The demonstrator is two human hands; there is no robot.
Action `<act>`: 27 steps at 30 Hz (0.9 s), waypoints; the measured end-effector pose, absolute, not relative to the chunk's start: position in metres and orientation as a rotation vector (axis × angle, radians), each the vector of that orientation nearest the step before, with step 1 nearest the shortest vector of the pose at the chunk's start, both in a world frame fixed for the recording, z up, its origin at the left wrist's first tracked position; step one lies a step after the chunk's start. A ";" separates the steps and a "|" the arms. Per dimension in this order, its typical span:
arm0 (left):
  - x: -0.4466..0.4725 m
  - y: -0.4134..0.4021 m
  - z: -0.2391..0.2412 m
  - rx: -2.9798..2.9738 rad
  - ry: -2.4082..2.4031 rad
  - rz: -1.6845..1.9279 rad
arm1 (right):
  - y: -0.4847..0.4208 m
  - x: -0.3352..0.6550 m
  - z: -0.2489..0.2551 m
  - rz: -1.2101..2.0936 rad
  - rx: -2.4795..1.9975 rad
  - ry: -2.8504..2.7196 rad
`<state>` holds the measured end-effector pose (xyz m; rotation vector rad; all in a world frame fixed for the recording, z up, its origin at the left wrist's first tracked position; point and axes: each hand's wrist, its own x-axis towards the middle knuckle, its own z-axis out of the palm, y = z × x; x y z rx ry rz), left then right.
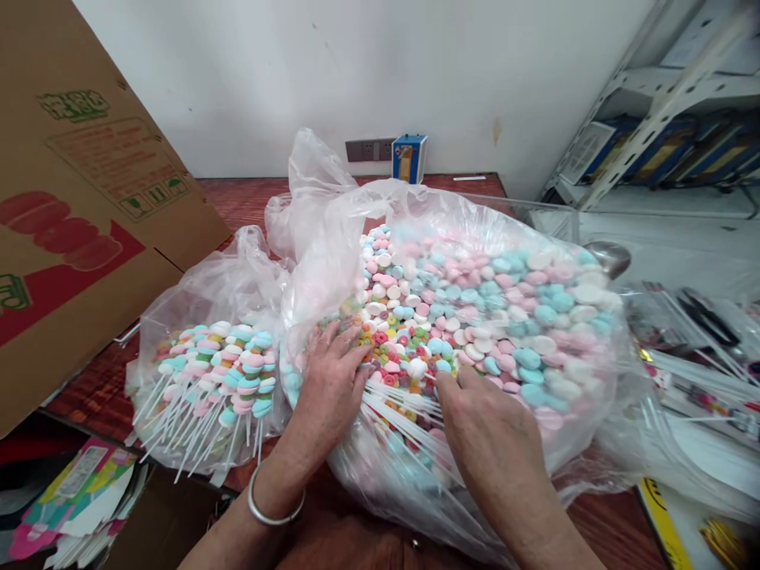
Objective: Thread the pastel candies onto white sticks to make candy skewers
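Observation:
A large clear plastic bag (594, 427) lies open in front of me, full of pink, blue and white marshmallows (475, 301). Small colourful ring candies (385, 348) lie in its middle, beside a bunch of white sticks (397, 412). My left hand (332, 372), with a bangle at the wrist, rests on the candies with fingers spread over the rings. Fingers closed, my right hand (487, 419) pinches a thin stick that carries a white marshmallow (417, 369). To the left, a smaller bag holds several finished-looking marshmallow skewers (219, 364), sticks pointing toward me.
A tall cardboard box (100, 174) stands at the left. A blue and white box (408, 158) is by the wall, next to a socket strip (368, 150). Metal shelving (647, 87) rises at the right, and a metal scoop (610, 257) lies behind the bag.

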<state>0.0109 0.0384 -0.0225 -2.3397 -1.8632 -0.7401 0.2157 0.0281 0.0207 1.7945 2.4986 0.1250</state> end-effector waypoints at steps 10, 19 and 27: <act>0.008 0.036 -0.024 -2.330 -1.913 -0.801 | 0.036 0.210 0.027 0.172 1.747 2.575; 0.006 0.036 -0.022 -2.366 -1.934 -0.895 | 0.031 0.227 0.010 0.230 1.754 2.645; 0.010 0.037 -0.025 -2.366 -1.889 -1.021 | 0.027 0.228 0.001 0.201 1.736 2.816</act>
